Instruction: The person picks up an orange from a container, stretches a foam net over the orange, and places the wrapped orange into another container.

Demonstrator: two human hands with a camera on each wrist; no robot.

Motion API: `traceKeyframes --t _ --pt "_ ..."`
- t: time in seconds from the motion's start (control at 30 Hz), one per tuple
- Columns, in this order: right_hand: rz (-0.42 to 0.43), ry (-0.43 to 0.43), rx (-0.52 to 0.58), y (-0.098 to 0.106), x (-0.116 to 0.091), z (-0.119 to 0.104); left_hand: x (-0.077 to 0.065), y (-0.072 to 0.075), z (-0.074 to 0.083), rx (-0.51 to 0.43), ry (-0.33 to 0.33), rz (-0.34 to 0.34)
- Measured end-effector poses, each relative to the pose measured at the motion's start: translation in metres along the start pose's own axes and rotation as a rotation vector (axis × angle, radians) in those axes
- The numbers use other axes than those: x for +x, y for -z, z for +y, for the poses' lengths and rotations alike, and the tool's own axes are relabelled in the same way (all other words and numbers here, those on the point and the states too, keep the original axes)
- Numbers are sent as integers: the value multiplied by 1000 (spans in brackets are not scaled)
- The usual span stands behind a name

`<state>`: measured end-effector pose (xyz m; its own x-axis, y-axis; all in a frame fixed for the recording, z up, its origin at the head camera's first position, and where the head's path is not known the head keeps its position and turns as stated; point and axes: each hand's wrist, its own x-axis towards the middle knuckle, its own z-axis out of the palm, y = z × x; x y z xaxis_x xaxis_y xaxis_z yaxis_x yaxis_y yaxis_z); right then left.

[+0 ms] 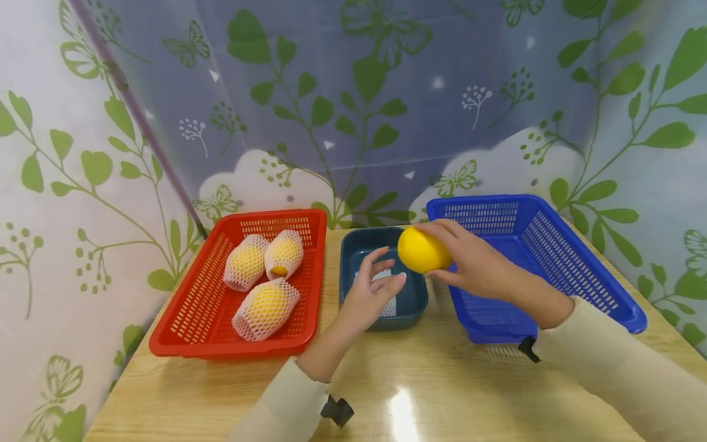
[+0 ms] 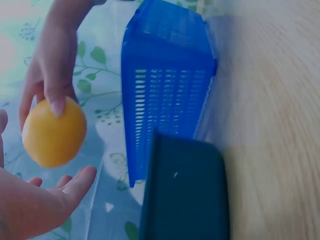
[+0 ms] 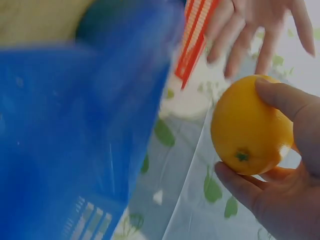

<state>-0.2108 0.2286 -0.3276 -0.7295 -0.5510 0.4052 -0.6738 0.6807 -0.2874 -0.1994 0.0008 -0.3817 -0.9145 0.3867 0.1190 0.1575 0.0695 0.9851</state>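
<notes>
My right hand [image 1: 477,261] grips a bare yellow-orange orange [image 1: 422,250] between thumb and fingers, above the right edge of a dark teal bin [image 1: 405,321]. A small green stem end shows on the orange [image 3: 250,127] in the right wrist view. The left hand [image 1: 369,298] hovers over the bin with fingers loosely spread and holds nothing, apart from the fruit. Beneath it, a white foam net [image 1: 390,306] lies in the bin, partly hidden by that hand. In the left wrist view, the left hand [image 2: 42,202] is below the orange.
On the left stands a red basket [image 1: 182,341] with three fruits [image 1: 267,309] in white foam nets. At the right is a blue basket [image 1: 558,245], partly behind my right arm. All stand on a wooden table [image 1: 353,380], with a leaf-patterned curtain [image 1: 359,141] behind.
</notes>
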Motion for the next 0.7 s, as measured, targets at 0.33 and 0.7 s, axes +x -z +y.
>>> traceKeyframes --t 0.33,0.7 --pt "134 240 -6 -37 -16 -26 -16 18 4 -43 -3 -44" --pt "95 308 76 -56 -20 -36 -28 28 -2 -17 -7 -114"
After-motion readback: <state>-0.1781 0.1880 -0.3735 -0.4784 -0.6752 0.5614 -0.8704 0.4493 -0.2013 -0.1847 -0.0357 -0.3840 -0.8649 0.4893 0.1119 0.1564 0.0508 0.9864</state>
